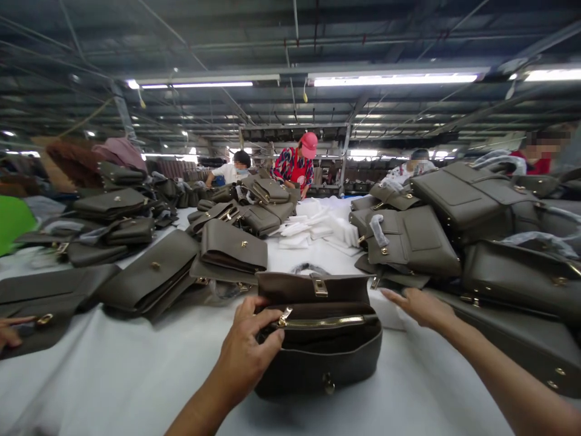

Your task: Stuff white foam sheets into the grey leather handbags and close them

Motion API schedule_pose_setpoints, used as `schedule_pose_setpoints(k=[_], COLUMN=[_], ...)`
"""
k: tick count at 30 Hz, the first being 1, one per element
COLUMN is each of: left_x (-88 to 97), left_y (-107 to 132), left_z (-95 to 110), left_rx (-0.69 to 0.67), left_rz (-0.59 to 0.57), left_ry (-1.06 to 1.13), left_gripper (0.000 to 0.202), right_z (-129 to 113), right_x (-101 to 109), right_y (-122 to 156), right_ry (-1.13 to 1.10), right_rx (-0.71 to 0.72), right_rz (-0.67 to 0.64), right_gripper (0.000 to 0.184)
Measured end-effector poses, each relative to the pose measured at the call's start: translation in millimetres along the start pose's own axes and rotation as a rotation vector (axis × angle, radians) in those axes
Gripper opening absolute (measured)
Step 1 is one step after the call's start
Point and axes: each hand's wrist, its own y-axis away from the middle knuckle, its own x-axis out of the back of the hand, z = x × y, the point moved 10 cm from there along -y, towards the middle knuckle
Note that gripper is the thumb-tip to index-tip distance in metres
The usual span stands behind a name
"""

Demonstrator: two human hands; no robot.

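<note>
An olive-grey leather handbag [320, 354] stands upright in front of me on the white table [136, 375], its flap up and a gold zipper running across its open top. My left hand [247, 348] grips the bag's left end, thumb and fingers closed near the zipper pull. My right hand [420, 306] is stretched out to the right of the bag, fingers extended and holding nothing, beside a flat bag [508, 330] lying there.
Piles of the same grey handbags [408, 239] cover both sides of the table. A heap of white paper sheets [313, 230] lies at the middle rear. Several people work at the far end. Another person's fingers [11, 330] show at the left edge.
</note>
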Motion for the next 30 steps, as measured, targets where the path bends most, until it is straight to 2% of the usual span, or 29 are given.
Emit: schedule_pose_setpoints(k=[2,3,5,6,7,8,10,11,13,16,18,20,23,27,30], left_x=[-1.2,-2.0,-3.4,-4.0,-4.5,-4.8,-5.4,-6.1,-7.0,-6.8,-7.1,-8.7,-9.9,-11.1,-11.6], left_y=[-3,-4,-7,-8,-8,-9,-9,-9,-8,-6,-4,-3,-1,-2,-5], left_z=[-5,-7,-10,-11,-10,-10,-8,-7,-4,-1,0,1,2,4,3], left_rx=[0.019,0.024,0.027,0.026,0.022,0.019,0.010,0.002,-0.018,-0.048,-0.063,-0.076,-0.076,-0.072,-0.068], left_rz=[0.053,0.079,0.127,0.149,0.168,0.186,0.211,0.213,0.210,0.203,0.187,0.157,0.126,0.095,0.104], left_ry=[0.070,0.100,0.155,0.174,0.187,0.193,0.197,0.200,0.205,0.210,0.229,0.255,0.285,0.280,0.252], left_gripper=[0.022,0.021,0.020,0.019,0.019,0.019,0.019,0.019,0.019,0.017,0.018,0.020,0.022,0.027,0.026], right_z=[-29,-51,-104,-131,-157,-181,-229,-249,-277,-292,-294,-294,-296,-292,-279], right_x=[38,57,92,103,105,100,70,49,6,-34,-45,-47,-45,-34,-27], right_y=[5,16,62,94,126,155,198,213,222,199,184,179,192,215,212], right_ry=[0.143,0.153,0.014,-0.084,-0.178,-0.251,-0.279,-0.217,-0.016,0.226,0.284,0.309,0.404,0.626,0.783], right_rx=[0.083,0.170,0.473,0.663,0.859,1.040,1.313,1.393,1.413,1.264,1.192,1.186,1.333,1.588,1.577], right_rz=[0.199,0.315,0.595,0.694,0.719,0.677,0.403,0.258,0.047,-0.086,-0.150,-0.195,-0.194,-0.050,-0.055], right_gripper=[0.060,0.056,0.039,0.029,0.020,0.013,0.019,0.024,0.028,0.020,0.019,0.016,0.014,0.012,0.011])
